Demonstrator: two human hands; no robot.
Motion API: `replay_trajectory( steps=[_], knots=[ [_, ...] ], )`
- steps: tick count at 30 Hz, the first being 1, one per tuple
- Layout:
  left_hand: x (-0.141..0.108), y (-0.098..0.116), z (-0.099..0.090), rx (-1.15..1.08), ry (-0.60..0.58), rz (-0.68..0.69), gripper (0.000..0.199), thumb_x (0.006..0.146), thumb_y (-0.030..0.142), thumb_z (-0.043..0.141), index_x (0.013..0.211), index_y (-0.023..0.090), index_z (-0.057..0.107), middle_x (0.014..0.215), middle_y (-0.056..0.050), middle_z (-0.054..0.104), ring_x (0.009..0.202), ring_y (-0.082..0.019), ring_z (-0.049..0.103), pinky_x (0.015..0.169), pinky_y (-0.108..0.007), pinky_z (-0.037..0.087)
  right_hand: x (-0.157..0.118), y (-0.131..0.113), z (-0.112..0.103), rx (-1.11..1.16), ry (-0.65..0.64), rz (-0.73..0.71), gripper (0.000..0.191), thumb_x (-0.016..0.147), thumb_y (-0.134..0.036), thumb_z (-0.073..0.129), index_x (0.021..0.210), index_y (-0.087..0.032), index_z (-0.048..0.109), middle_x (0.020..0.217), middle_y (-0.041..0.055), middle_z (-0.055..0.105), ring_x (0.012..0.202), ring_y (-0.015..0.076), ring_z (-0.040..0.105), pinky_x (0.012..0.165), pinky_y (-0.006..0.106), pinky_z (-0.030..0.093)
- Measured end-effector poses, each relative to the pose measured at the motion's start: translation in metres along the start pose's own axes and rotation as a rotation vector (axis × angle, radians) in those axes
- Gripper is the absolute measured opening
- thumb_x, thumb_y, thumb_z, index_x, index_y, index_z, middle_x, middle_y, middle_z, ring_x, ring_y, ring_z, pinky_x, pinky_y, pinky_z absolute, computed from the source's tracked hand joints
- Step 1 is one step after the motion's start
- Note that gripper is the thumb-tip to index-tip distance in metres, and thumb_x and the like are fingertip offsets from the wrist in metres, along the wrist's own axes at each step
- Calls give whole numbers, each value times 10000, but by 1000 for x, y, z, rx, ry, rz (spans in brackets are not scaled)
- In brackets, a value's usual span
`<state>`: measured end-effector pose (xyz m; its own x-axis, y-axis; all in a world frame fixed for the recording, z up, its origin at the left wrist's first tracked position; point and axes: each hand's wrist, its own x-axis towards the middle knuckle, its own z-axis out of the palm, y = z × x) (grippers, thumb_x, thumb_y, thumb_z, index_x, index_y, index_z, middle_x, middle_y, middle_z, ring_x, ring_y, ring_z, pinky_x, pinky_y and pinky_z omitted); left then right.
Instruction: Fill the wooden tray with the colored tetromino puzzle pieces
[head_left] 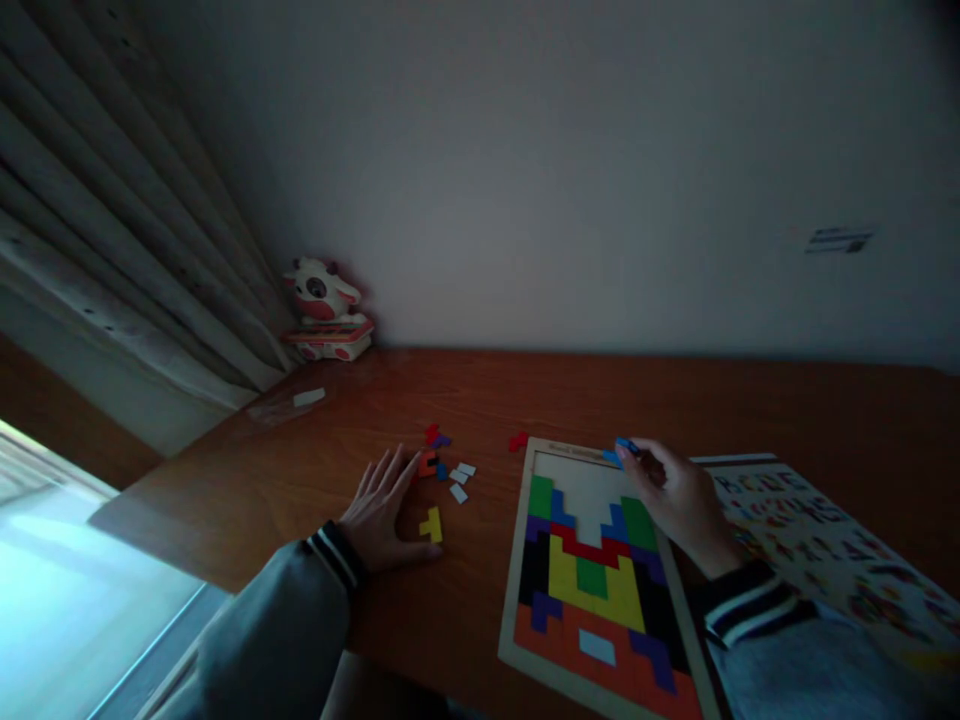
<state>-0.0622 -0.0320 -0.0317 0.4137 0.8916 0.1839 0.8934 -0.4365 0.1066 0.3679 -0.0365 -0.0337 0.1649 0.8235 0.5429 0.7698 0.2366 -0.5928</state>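
My left hand (386, 515) lies on the table with its fingers spread, beside a yellow piece (433, 525) and an orange piece (427, 464). Between the thumb and fingers of my right hand (671, 490) is a blue piece (627, 446), held over the upper right of the wooden puzzle board (512, 600). Coloured pieces fill the lower part of the board, while bare wood shows in its upper middle. Small white pieces (458, 493), a blue piece (442, 472) and red and purple pieces lie right of my left hand. A red piece (518, 441) touches or nearly touches the board's upper left corner.
A printed pattern sheet (817, 550) lies right of the board, partly under my right sleeve. At the back left stands a cow figure (322, 310), with a clear plastic bag (289, 405) in front. A curtain (127, 200) hangs at the left.
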Motion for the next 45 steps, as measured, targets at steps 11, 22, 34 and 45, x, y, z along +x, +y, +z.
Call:
replay_trajectory(
  steps=[11,22,34,45],
  knots=[
    [78,42,10,-106,-56,69,1028,717,808,543,1505,192,304,1581,-178,227,1458,-402,167,1168,-616,106,-1,7,0,26,-51,29,334,888,-505,530,950,-204,660,782,49,724,670,186,676,596,271,509],
    [108,85,14,-236,-64,484,548,939,433,475,1455,260,408,1528,-91,384,1394,-306,374,1160,-564,222,0,8,-1,15,-53,56,350,890,-518,535,976,-200,654,813,54,720,688,189,666,619,289,508],
    [98,20,11,-143,-12,184,1104,599,766,695,1494,231,332,1550,-161,316,1429,-430,225,1140,-664,95,0,12,-3,13,-37,101,363,885,-530,535,945,-198,668,758,46,711,660,188,660,610,289,501],
    [103,18,9,-399,-7,245,822,723,606,713,1393,191,481,1446,-149,478,1323,-312,459,1120,-479,351,-1,12,-4,23,-52,96,344,881,-525,546,942,-207,663,795,52,729,687,193,671,616,291,514]
  ],
)
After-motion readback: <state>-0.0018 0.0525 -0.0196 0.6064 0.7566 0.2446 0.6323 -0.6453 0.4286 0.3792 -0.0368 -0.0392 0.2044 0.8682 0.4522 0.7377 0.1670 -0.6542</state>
